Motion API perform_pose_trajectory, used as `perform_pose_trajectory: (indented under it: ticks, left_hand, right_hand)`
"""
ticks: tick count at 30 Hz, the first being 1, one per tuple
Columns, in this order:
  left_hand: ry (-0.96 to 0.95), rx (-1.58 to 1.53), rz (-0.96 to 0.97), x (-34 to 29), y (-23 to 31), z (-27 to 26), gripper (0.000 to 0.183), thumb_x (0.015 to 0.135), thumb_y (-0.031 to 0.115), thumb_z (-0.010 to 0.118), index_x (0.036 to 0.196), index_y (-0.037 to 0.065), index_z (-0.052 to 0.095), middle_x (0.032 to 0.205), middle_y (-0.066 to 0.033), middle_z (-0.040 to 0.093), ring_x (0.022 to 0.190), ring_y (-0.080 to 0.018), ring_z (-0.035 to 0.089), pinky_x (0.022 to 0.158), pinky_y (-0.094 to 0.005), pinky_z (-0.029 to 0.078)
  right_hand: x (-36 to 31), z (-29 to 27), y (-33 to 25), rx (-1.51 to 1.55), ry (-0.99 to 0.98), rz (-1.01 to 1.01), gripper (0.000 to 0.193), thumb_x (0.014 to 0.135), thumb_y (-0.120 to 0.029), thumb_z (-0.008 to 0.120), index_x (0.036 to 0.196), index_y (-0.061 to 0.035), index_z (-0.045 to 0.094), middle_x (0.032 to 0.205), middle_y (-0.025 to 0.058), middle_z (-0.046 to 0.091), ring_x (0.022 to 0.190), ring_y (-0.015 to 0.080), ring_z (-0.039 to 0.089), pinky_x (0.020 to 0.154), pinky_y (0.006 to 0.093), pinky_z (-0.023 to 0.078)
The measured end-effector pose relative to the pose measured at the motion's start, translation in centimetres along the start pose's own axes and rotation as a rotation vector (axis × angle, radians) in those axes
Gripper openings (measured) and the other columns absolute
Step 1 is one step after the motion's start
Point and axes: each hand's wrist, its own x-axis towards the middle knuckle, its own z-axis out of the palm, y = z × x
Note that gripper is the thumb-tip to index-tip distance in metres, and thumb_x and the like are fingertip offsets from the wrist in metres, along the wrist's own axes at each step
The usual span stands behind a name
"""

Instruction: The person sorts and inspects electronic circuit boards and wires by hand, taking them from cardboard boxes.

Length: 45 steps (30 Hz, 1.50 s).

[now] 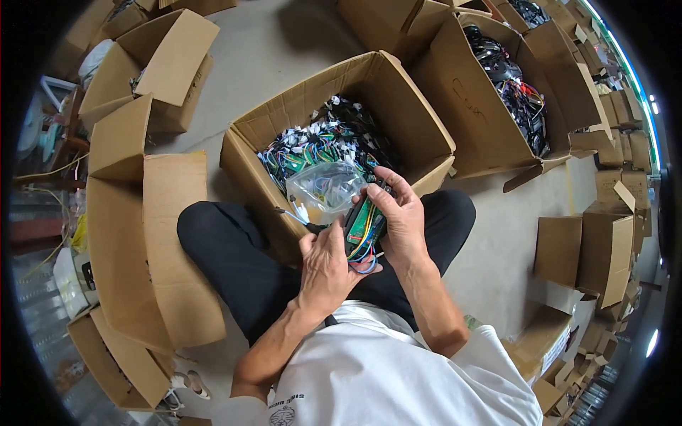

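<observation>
Both of my hands hold a green circuit board in a black housing (365, 226), above the near edge of an open cardboard box (264, 213). My left hand (328, 268) is closed round its lower left side, while my right hand (402, 221) grips the upper right edge between thumb and fingers. Yellow, red and blue wires loop out of the housing's lower end. A black lead with white plugs (301, 213) sticks out beside my left hand. Beyond it, a clear plastic bag (323, 186) lies on a heap of wired circuit boards (334, 138) in the box.
An open carton (455, 92) at the right holds black parts and coloured cables (522, 106). More open cartons (177, 248) stand close on the left. A smaller carton (586, 248) sits farther right on the grey floor (490, 248). My bent knees flank the middle box.
</observation>
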Motion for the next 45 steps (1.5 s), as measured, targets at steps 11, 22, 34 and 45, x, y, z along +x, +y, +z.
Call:
perform_pose_trajectory:
  ticks: [11, 22, 34, 45]
  left_hand:
    - [-0.323, -0.869, -0.422, -0.2, -3.1, -1.4, 0.043, 0.102, 0.029, 0.059, 0.128, -0.005, 0.054, 0.100, -0.0153, 0.071, 0.086, -0.0194, 0.071, 0.078, -0.0316, 0.055]
    - [0.492, -1.290, -0.666, -1.8, -11.9, -2.4, 0.042, 0.104, 0.037, 0.052, 0.118, -0.002, 0.049, 0.096, -0.0160, 0.063, 0.074, -0.0173, 0.058, 0.074, -0.0329, 0.051]
    - [0.525, -1.345, -0.690, -1.9, -12.8, -3.1, 0.040, 0.104, 0.035, 0.052, 0.121, -0.001, 0.052, 0.103, -0.0174, 0.066, 0.077, -0.0170, 0.062, 0.077, -0.0333, 0.053]
    - [0.476, -1.414, -0.566, -3.8, -9.1, -1.7, 0.030, 0.107, 0.029, 0.049, 0.117, 0.001, 0.054, 0.101, -0.0089, 0.067, 0.077, -0.0090, 0.060, 0.073, -0.0255, 0.052]
  right_hand:
    - [-2.1, -0.2, 2.8, -0.304, -0.056, -0.256, 0.056, 0.089, -0.007, 0.069, 0.139, 0.0030, 0.044, 0.101, 0.0116, 0.063, 0.089, 0.0256, 0.068, 0.083, 0.0404, 0.058]
    - [23.4, -5.2, 17.6, -1.746, -0.692, 0.140, 0.025, 0.087, -0.022, 0.067, 0.097, 0.0004, 0.072, 0.102, 0.0218, 0.072, 0.093, 0.0371, 0.070, 0.082, 0.0429, 0.056]
    - [25.4, -10.5, 25.8, -1.940, -0.701, -0.017, 0.023, 0.087, -0.022, 0.056, 0.088, -0.0046, 0.071, 0.089, 0.0210, 0.072, 0.089, 0.0376, 0.070, 0.080, 0.0499, 0.055]
    - [25.2, -13.9, 24.0, -2.236, -0.726, -0.137, 0.019, 0.083, -0.021, 0.070, 0.095, -0.0064, 0.073, 0.096, 0.0192, 0.073, 0.091, 0.0353, 0.072, 0.076, 0.0464, 0.059]
